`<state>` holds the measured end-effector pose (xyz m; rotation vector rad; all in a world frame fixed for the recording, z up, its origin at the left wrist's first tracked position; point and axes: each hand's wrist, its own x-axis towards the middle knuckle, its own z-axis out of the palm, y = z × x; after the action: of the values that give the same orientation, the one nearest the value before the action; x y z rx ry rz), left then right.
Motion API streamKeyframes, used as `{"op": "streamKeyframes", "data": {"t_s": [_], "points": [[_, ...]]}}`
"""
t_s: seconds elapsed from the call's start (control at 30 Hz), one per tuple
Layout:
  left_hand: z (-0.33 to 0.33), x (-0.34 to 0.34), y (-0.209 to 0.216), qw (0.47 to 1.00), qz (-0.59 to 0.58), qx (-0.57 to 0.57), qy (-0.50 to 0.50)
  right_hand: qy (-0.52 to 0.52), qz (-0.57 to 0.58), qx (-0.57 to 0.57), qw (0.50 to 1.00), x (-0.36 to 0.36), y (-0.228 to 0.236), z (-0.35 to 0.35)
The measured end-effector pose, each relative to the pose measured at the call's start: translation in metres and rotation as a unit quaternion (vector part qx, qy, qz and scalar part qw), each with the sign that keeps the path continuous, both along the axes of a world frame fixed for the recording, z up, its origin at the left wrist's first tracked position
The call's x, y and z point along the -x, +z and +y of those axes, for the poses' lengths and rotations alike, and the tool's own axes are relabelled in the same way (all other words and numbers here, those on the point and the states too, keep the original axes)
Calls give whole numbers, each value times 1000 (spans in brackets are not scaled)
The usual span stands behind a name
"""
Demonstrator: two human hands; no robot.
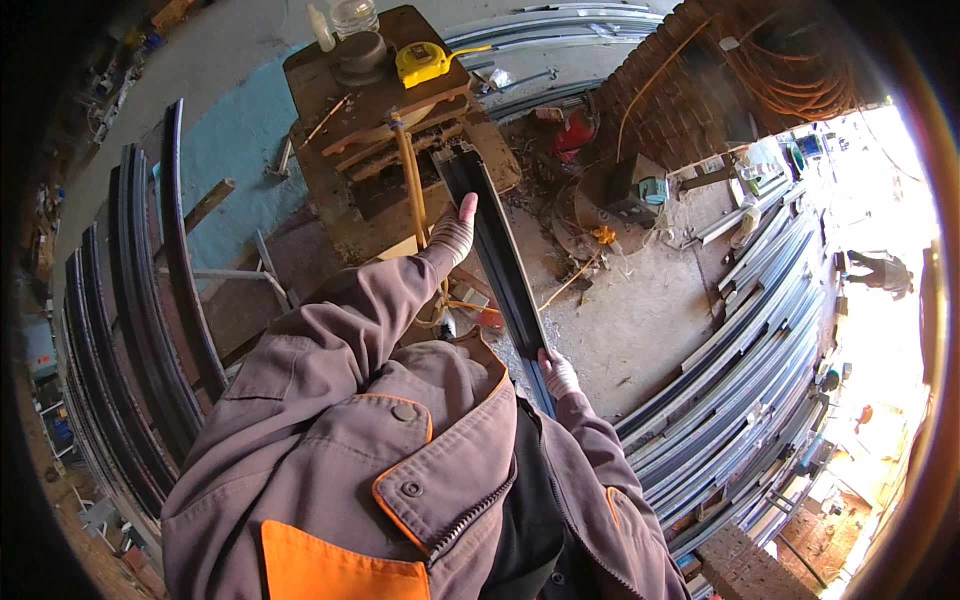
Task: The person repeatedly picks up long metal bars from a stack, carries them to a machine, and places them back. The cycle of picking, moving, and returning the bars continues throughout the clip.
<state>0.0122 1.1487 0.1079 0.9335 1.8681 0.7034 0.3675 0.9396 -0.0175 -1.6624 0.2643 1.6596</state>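
Note:
A long dark metal channel profile (505,265) slants from the brown machine (375,205) down toward my body. Its far end rests at the machine's right edge. My left hand (455,232), in a light striped glove, is closed on the profile's left edge, not far from that end, with the thumb along it. Lower down, my gloved right hand (559,374) grips the same profile from its right side. My fingers under the profile are partly hidden. On the machine's top lies a yellow tape measure (422,64) with some of its blade out.
Long metal profiles (735,400) lie stacked on the right; more dark profiles (150,300) rest on a rack at left. A hammer (282,160) lies beside the machine. An orange hose (790,85) hangs coiled by the brick wall (690,75). Another person (880,272) is far right.

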Motion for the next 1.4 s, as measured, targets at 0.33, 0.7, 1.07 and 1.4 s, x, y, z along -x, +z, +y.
{"op": "streamKeyframes", "data": {"t_s": [0.33, 0.7, 1.07, 1.4], "points": [[-48, -55, -8, 996, -82, -32, 3, 605, -388, -182, 671, -56, 70, -55], [-115, -84, 153, 976, -41, -157, 144, 361, -261, -285, 849, -292, -2, -199], [-273, -120, 216, 931, -262, -254, -24, 453, -428, -452, 638, -149, 141, -47], [-475, -98, 102, 984, -112, -130, 42, 377, -306, -575, 659, 93, 241, 48]]}}
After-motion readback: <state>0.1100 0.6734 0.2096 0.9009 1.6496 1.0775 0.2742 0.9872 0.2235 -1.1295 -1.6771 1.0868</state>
